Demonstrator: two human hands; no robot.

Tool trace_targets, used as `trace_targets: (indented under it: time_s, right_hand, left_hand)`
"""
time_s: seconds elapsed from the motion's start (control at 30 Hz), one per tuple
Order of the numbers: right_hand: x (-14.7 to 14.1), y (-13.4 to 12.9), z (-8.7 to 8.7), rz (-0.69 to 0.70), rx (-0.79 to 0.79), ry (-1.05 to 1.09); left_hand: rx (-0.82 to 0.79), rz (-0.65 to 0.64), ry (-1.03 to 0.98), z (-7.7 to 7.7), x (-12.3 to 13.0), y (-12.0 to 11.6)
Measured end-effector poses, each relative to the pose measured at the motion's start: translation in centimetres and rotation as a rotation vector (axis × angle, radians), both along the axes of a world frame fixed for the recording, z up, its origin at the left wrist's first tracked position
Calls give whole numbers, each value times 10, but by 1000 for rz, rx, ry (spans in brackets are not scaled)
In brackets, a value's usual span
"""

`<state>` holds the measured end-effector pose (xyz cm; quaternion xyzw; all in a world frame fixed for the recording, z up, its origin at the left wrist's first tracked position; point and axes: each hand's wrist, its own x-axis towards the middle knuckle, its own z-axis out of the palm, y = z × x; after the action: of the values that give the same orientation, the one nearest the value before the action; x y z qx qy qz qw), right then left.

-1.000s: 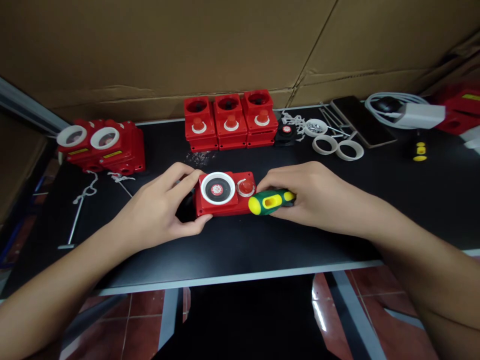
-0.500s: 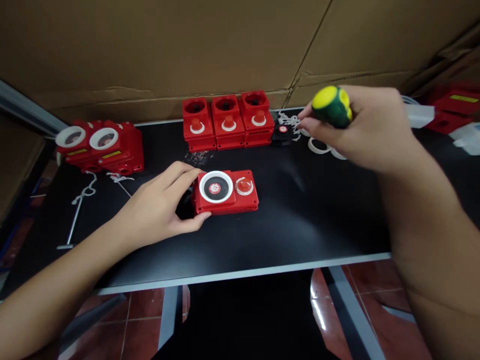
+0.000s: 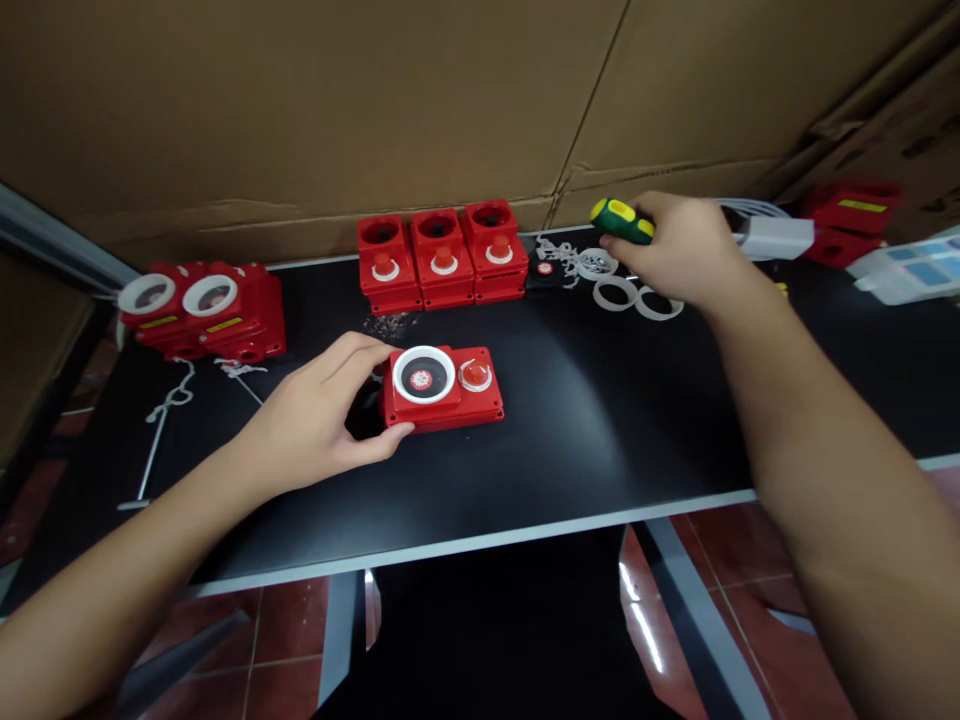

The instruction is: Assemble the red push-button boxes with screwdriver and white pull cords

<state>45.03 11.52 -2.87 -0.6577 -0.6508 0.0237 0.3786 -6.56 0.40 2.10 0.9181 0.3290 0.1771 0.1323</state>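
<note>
My left hand (image 3: 322, 415) grips the left end of a red box (image 3: 448, 415) lying on the black table. A white ring (image 3: 397, 388) frames the box's dark round face, and a translucent red button (image 3: 475, 374) sits on its right half. At the back right, my right hand (image 3: 679, 245) is closed round a screwdriver (image 3: 622, 220) with a green and yellow handle; its shaft is mostly hidden by the hand. Below that hand lie white rings (image 3: 658, 316). White cord (image 3: 559, 252) and a small black part with a red-white label (image 3: 544, 269) are beside them.
Three red housings (image 3: 444, 290) stand along the cardboard wall (image 3: 337, 110). Two more red units (image 3: 259, 305) with white rings are at the left. A T-shaped metal rod (image 3: 154, 455) lies near the left edge. A white box (image 3: 780, 240) and a clear bag (image 3: 911, 270) are at the right.
My right hand has moved back and left, lowering toward the white rings, with the screwdriver's handle now tipped leftward. My left hand keeps hold of the red box. The view has shifted slightly.
</note>
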Motion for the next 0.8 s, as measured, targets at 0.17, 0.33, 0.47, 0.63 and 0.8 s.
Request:
trace_targets:
  time_s: [0.17,0.33,0.47,0.63,0.8]
  right_hand:
    - [-13,-5,-5,130,111,9]
    - [-40,-22,5,135,101,-7]
    - [-70,-50,28,204,47,-69]
    - [-115,-83,44,407,-86,-128]
    - [-143,-99,35,497,-295,-164]
  left_hand:
    - [-9,-3,-8,1,1,0]
    - [46,16,-17,3,2,-1]
    - [163,34,-61,10,-1,-6]
    - [310,-197,-156,9,-6,-17]
    - [204,-417,-195,6,1,-24]
